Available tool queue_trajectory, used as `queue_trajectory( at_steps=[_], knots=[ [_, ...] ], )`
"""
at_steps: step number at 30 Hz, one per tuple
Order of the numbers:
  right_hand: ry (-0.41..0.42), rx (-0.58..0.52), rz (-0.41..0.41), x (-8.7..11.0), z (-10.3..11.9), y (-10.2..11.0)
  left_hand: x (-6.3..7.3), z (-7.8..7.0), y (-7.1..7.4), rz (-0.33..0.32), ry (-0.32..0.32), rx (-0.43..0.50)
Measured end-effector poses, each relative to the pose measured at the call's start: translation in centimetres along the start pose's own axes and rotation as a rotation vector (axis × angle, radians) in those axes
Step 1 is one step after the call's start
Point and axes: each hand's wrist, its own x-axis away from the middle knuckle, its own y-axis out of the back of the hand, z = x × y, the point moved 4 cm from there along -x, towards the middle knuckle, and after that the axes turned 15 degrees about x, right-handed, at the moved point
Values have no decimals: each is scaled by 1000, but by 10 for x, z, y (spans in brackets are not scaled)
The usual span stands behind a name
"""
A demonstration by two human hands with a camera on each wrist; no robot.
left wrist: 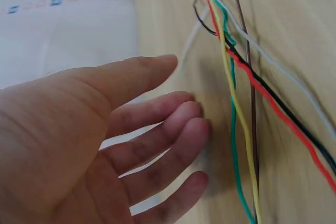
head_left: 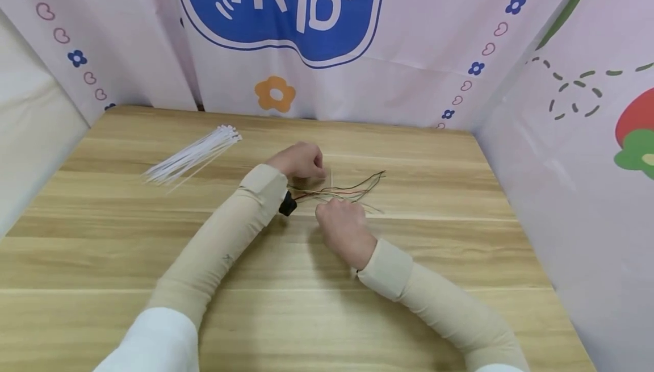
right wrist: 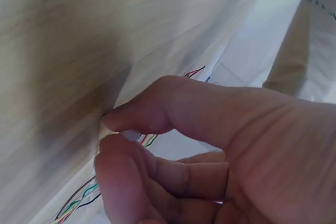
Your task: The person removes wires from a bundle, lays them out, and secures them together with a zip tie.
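Note:
A bundle of thin coloured wires [head_left: 375, 182] lies mid-table, its left end running to a black piece [head_left: 288, 205] beside the left wrist. Red, black, yellow, green, brown and white wires [left wrist: 242, 121] spread out in the left wrist view. A white cable tie [left wrist: 195, 32] crosses beneath them, one end close to the left thumb. My left hand [head_left: 301, 162] is just beyond the wires, fingers loosely bent and apart from the thumb, holding nothing. On the near side, my right hand [head_left: 344, 230] pinches the cable tie between thumb and index finger; its fingertips mostly hide that end.
A pile of white cable ties [head_left: 194, 156] lies at the back left of the wooden table [head_left: 265, 315]. Printed cloth [head_left: 424, 76] hangs along the back edge, and more cloth [head_left: 572, 190] borders the right side.

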Motion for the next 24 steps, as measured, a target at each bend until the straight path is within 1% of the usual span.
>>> queue_trajectory(
  at_steps=[3, 5, 7, 9, 13, 17, 20, 22, 24],
  knots=[
    [8, 18, 14, -1, 4, -1, -12, -1, -3, -31, 63, 7],
    [16, 42, 28, -2, 7, -1, -17, -1, -5, -53, 106, 3],
    [22, 62, 37, -2, 11, 0, -19, -3, -6, -76, 139, -6],
    [21, 76, 45, -3, 14, 0, -19, -5, -7, -83, 163, -9],
    [7, 97, 37, -3, 17, 0, -19, -10, -10, -89, 166, 3],
    [3, 124, -9, -2, 18, 1, -20, -15, -12, -96, 160, 23],
    [4, 141, -35, -2, 19, 2, -20, -15, -14, -97, 165, 42],
    [8, 150, -38, -2, 19, 2, -21, -15, -15, -94, 171, 59],
    [15, 162, -47, -1, 19, 2, -22, -14, -16, -77, 179, 74]
  ],
)
